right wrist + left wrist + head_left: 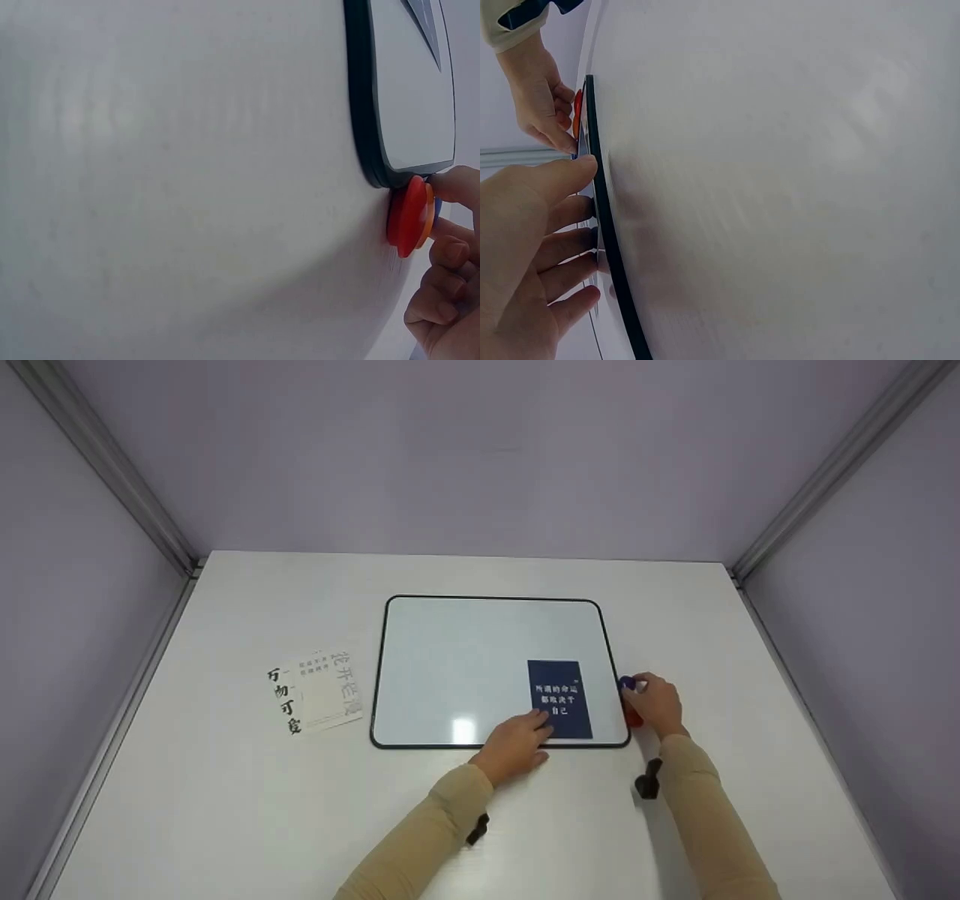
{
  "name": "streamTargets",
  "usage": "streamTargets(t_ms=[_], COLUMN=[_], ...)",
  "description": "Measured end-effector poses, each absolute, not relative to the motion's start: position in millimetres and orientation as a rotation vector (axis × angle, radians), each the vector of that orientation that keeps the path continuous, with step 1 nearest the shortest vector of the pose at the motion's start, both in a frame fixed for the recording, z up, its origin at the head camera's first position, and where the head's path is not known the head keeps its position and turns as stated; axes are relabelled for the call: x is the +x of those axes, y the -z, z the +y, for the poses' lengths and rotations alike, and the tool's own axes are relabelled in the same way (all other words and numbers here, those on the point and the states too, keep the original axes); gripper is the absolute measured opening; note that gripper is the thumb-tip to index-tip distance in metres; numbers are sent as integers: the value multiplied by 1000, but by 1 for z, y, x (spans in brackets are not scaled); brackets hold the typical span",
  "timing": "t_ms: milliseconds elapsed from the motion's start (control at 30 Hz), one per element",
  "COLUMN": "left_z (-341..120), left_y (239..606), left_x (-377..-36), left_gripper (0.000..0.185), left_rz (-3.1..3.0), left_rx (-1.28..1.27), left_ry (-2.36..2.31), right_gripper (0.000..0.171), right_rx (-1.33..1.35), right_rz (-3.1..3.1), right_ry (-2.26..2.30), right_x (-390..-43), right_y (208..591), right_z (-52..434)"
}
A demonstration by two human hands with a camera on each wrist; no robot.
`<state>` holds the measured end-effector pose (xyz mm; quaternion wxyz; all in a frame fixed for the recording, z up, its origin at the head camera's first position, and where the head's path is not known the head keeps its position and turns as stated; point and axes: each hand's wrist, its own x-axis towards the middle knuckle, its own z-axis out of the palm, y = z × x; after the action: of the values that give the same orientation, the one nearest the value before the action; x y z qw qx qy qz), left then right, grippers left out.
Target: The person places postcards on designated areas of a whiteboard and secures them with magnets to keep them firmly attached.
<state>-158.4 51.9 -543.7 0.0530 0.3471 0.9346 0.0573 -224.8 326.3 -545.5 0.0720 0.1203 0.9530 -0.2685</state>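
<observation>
A dark blue card [561, 679] with white writing lies on the lower right part of a black-framed whiteboard [457, 660]. My left hand [514, 746] reaches over the board's near edge, its fingertips resting on the card's lower left part with the fingers extended. Just outside the board's right edge, my right hand [657, 706] pinches a small blue round magnet [627, 682] between thumb and forefinger. In the right wrist view, a red round magnet [409, 217] and an orange one [427, 217] stand beside the board's corner, close to those fingers, which partly hide the blue one.
Left of the board, white paper cards with writing overlap on the white table [225, 802]; one card [330, 694] has a cream panel, and bold black characters [285, 701] run down beside it. Grey-framed wall panels [480, 457] enclose the table at the back and sides.
</observation>
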Motion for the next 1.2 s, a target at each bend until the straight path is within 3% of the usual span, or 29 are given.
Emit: streamTargets(t_ms=[1200], left_z=[53], left_y=[544], left_x=[-158], left_gripper=[44], left_rz=[2853], left_rx=[1071], left_ry=[-201], right_gripper=[41], right_rx=[319], right_rz=[2931], right_ry=[841], right_x=[-228], right_y=[534], right_z=[318])
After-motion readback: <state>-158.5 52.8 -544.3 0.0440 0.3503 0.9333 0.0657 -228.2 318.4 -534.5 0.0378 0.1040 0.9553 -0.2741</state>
